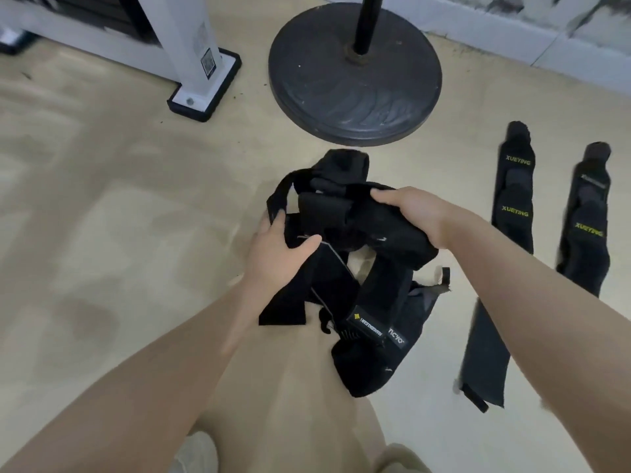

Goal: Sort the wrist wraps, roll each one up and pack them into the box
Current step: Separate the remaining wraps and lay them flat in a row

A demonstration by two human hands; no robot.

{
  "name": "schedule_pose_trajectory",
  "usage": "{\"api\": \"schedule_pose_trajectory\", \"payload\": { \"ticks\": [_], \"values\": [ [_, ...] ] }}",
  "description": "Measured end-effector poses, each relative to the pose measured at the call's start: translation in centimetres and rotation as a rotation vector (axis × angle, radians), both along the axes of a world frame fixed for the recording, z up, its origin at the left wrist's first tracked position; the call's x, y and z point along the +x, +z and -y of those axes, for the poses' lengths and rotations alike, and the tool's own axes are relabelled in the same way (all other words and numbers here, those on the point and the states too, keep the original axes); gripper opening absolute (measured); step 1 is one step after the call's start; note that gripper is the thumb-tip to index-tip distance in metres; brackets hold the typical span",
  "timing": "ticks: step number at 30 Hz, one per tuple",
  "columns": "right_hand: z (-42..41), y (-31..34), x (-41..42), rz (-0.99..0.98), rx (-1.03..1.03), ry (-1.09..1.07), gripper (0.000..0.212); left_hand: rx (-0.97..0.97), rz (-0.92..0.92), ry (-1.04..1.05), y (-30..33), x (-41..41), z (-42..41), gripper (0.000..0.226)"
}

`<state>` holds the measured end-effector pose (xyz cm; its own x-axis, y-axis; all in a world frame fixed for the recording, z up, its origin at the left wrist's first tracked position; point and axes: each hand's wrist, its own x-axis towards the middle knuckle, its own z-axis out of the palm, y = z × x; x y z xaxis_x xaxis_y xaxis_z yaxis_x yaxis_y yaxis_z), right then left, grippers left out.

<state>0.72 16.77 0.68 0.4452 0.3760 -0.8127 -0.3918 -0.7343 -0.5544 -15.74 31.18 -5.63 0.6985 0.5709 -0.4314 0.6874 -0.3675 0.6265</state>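
Note:
A tangled bundle of black wrist wraps point(345, 220) hangs over the beige floor at the centre of the view. My left hand point(280, 247) grips its left side, thumb over a strap. My right hand point(413, 213) grips the bundle's upper right part. Loose ends with white lettering point(375, 332) dangle below, over my knee. To the right, two black wraps with yellow lettering point(515, 189) point(589, 220) lie stretched out side by side on the floor. A third dark strap point(485, 353) lies flat nearer to me. No box is in view.
A round dark weight base point(355, 76) with a black pole stands on the floor just beyond the bundle. A white post on a black-edged foot point(201, 93) stands at the upper left. A pale wall skirting point(512, 35) runs along the upper right.

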Motion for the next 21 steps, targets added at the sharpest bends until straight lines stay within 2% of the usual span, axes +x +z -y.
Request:
{"api": "schedule_pose_trajectory", "payload": {
  "ticks": [2,3,6,7,8,9,10,12,14,16,17,19,21],
  "values": [
    [1.3,0.7,-0.7,-0.175,0.053,0.015,0.027,-0.062,0.048,-0.052,0.9,0.4,0.5,0.080],
    [1.9,1.0,-1.0,-0.223,0.080,0.016,0.025,-0.190,0.080,-0.041,1.2,0.7,0.7,0.079],
    [3.3,1.0,-1.6,-0.240,0.179,0.000,0.028,-0.777,0.153,0.121,2.0,1.0,0.6,0.064],
    [3.6,0.9,-1.9,-0.233,0.212,-0.004,0.024,-0.881,0.148,0.126,2.1,0.9,0.5,0.064],
    [3.9,0.7,-2.0,-0.230,0.237,0.012,0.018,-0.907,0.107,0.101,2.3,1.0,0.4,0.074],
    [4.0,0.6,-2.4,-0.230,0.244,0.043,0.018,-0.871,0.061,0.088,2.2,1.2,0.4,0.081],
    [4.1,0.2,-2.8,-0.218,0.222,0.103,0.026,-0.797,0.010,0.071,2.0,1.2,0.6,0.078],
    [4.3,-0.5,-3.6,-0.151,0.154,0.234,0.041,-0.646,-0.002,0.046,1.8,1.2,1.2,0.043],
    [4.6,-1.6,-4.3,-0.103,0.170,0.179,0.038,-0.607,0.056,0.081,1.3,1.0,1.4,0.025],
    [5.0,-2.6,-4.4,-0.120,0.265,-0.151,0.042,-0.591,0.119,0.162,1.1,0.9,1.0,0.017],
    [5.2,-2.9,-4.4,-0.132,0.315,-0.366,0.042,-0.502,0.133,0.195,1.1,0.7,0.5,0.016],
    [5.6,-3.1,-4.3,-0.125,0.416,-0.746,0.026,-0.208,0.095,0.226,0.7,0.1,-1.4,0.017],
    [6.0,-2.8,-4.2,-0.111,0.522,-1.013,0.006,0.052,0.015,0.229,0.6,-1.0,-3.8,0.015]
  ]
}}
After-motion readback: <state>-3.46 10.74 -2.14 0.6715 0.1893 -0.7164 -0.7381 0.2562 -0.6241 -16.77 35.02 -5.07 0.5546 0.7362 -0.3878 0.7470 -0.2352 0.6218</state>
